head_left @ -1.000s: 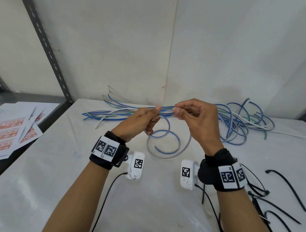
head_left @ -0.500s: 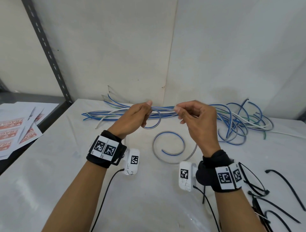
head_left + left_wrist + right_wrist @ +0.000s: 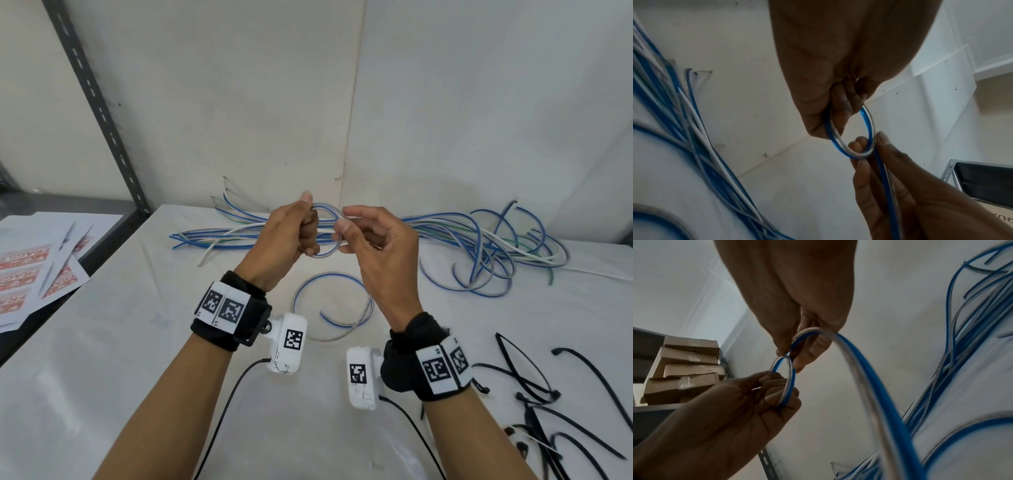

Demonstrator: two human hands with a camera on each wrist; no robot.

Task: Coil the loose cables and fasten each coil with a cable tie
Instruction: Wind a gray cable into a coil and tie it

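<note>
A clear cable with a blue stripe is bent into a small loop (image 3: 327,236) held above the white table (image 3: 120,377). My left hand (image 3: 308,222) grips the loop's left side with curled fingers. My right hand (image 3: 342,228) pinches its right side between thumb and forefinger. The cable's tail lies curled on the table (image 3: 330,308) below the hands. The left wrist view shows the loop (image 3: 869,123) between the left hand (image 3: 840,110) and the right fingers (image 3: 861,146). In the right wrist view the loop (image 3: 790,379) joins both hands. Black cable ties (image 3: 534,380) lie at the right.
A pile of loose blue, white and green cables (image 3: 479,246) stretches along the back wall. Printed sheets (image 3: 30,274) lie at the left by a grey shelf upright (image 3: 99,109). Cardboard boxes (image 3: 684,369) are stacked on a shelf. Black camera leads hang from both wrists.
Both hands have risen and moved away from me. The wide bend between them has tightened into a small ring, and the tail on the table has shifted slightly.
</note>
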